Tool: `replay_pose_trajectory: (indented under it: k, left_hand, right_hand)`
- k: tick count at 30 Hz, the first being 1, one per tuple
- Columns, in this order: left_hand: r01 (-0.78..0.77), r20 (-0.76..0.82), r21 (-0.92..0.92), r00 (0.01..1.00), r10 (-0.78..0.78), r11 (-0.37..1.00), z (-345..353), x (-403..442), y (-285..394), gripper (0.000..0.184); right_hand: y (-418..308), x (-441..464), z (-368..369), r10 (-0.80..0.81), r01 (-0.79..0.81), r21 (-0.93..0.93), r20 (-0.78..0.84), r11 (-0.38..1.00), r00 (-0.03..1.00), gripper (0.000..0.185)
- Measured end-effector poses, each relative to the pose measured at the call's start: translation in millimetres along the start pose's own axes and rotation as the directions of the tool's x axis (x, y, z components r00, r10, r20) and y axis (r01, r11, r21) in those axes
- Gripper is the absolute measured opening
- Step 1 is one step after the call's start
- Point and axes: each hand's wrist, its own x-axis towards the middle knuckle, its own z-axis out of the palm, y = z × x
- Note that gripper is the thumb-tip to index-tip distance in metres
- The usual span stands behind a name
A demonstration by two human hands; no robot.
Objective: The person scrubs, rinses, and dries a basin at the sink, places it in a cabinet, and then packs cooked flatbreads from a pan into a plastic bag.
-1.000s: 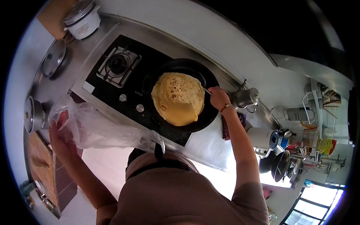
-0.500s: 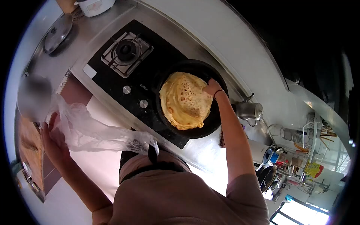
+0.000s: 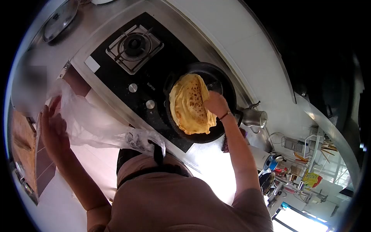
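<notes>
A stack of thin golden pancakes lies in a black pan, its right side lifted and folded toward the left. My right hand is closed on the pancakes' right edge. At the left, my left hand has its fingers apart inside or behind a clear plastic bag, which stretches across to my waist. How the bag rests on that hand is hard to make out.
The black stove has a bare burner left of the pan. A metal pitcher stands right of the pan. A glass lid is at the upper left, a wooden board at the lower left. Utensils crowd the right side.
My right hand has moved from the pan's handle side onto the pancakes, whose right edge is now pulled up and leftward. The view has shifted. My left hand stays by the bag.
</notes>
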Motion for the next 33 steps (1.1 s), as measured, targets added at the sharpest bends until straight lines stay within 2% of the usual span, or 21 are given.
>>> replay_pose_trajectory:
  k: [1,2,3,5,6,7,8,9,11,12,14,15,17,18,22,24,25,27,29,30,33]
  left_hand:
    - [0.003,-0.002,-0.002,1.0,-0.003,1.0,2.9,1.1,-2.0,0.047]
    - [-0.014,-0.054,-0.056,0.998,0.011,0.998,6.2,2.8,-4.7,0.037]
    - [-0.033,-0.106,-0.109,0.994,0.022,0.994,8.4,4.8,-6.6,0.027]
    - [-0.028,-0.121,-0.126,0.993,0.012,0.992,10.0,7.7,-7.5,0.024]
    - [-0.023,-0.136,-0.142,0.991,0.003,0.99,9.7,8.3,-7.8,0.021]
    - [-0.021,-0.136,-0.142,0.991,0.001,0.99,8.6,8.9,-7.9,0.021]
    - [-0.028,-0.119,-0.143,0.993,0.011,0.989,7.6,9.8,-8.2,0.019]
    - [-0.036,-0.101,-0.143,0.995,0.021,0.989,6.6,10.6,-8.5,0.018]
    - [-0.036,-0.101,-0.137,0.995,0.023,0.99,3.9,12.0,-9.5,0.018]
    - [-0.038,-0.104,-0.133,0.994,0.024,0.99,2.1,12.3,-9.4,0.018]
    - [-0.035,-0.117,-0.119,0.993,0.021,0.992,-0.1,11.9,-8.0,0.018]
    - [-0.031,-0.126,-0.11,0.992,0.017,0.993,-0.8,11.5,-7.2,0.019]
    - [-0.039,-0.126,-0.104,0.992,0.026,0.994,-3.2,12.6,-7.2,0.02]
    - [-0.049,-0.123,-0.1,0.992,0.036,0.994,-4.7,13.1,-7.2,0.021]
    - [-0.174,-0.059,0.024,0.983,0.175,0.985,1.4,7.5,-2.4,0.023]
    - [-0.177,-0.101,0.037,0.978,0.18,0.983,4.4,10.9,-1.0,0.023]
    - [-0.178,-0.118,0.043,0.976,0.182,0.983,2.2,13.0,-0.5,0.024]
    - [-0.073,0.047,-0.099,0.996,0.078,0.992,-6.7,18.3,1.4,0.033]
    - [-0.055,-0.027,-0.08,0.998,0.053,0.995,5.4,18.1,3.8,0.03]
    - [-0.035,-0.097,-0.064,0.995,0.029,0.997,11.8,18.8,5.5,0.027]
    - [-0.05,-0.033,-0.081,0.998,0.047,0.995,8.0,29.4,1.5,0.023]
  right_hand:
    - [2.7,-3.9,9.7,-0.1,0.101,0.023,-0.055,0.995,0.994,0.03]
    - [5.5,-5.0,17.1,-0.195,0.201,0.041,-0.111,0.979,0.974,0.029]
    - [7.4,-3.6,20.3,-0.194,0.199,0.041,-0.11,0.979,0.975,0.029]
    - [13.5,2.3,23.4,-0.158,0.141,0.216,0.064,0.966,0.985,0.03]
    - [22.0,8.4,24.2,-0.158,0.14,0.215,0.065,0.966,0.985,0.03]
    - [31.2,15.0,22.6,-0.081,-0.038,0.572,0.181,0.819,0.98,0.031]
    - [38.5,19.3,23.4,-0.054,-0.238,0.813,0.312,0.531,0.948,0.034]
    - [34.3,16.6,19.8,-0.053,-0.239,0.813,0.313,0.531,0.948,0.034]
    - [24.0,10.1,10.9,0.026,-0.195,0.681,0.249,0.706,0.968,0.034]
    - [27.7,14.8,15.1,0.024,-0.195,0.68,0.252,0.707,0.967,0.034]
    - [42.5,31.6,26.9,-0.046,-0.152,0.529,0.344,0.835,0.938,0.034]
    - [43.2,35.6,27.8,-0.051,-0.15,0.528,0.346,0.836,0.937,0.034]
    - [45.3,40.4,30.4,-0.015,-0.1,0.308,0.35,0.946,0.937,0.038]
    - [47.1,42.6,32.5,-0.018,-0.097,0.307,0.352,0.947,0.936,0.038]
    - [31.5,39.1,20.9,-0.007,-0.132,0.338,0.381,0.932,0.925,0.043]
    - [24.9,35.7,17.8,0.0,-0.16,0.345,0.421,0.925,0.907,0.043]
    - [27.9,34.4,20.7,-0.007,-0.199,0.437,0.427,0.877,0.904,0.045]
    - [26.7,27.7,24.6,-0.018,-0.236,0.523,0.435,0.819,0.9,0.047]
    - [22.4,18.7,23.7,-0.015,-0.354,0.689,0.467,0.632,0.884,0.052]
    - [24.4,18.1,26.0,-0.015,-0.355,0.689,0.469,0.632,0.883,0.052]
    - [27.9,17.1,29.5,-0.095,-0.376,0.76,0.494,0.531,0.864,0.05]
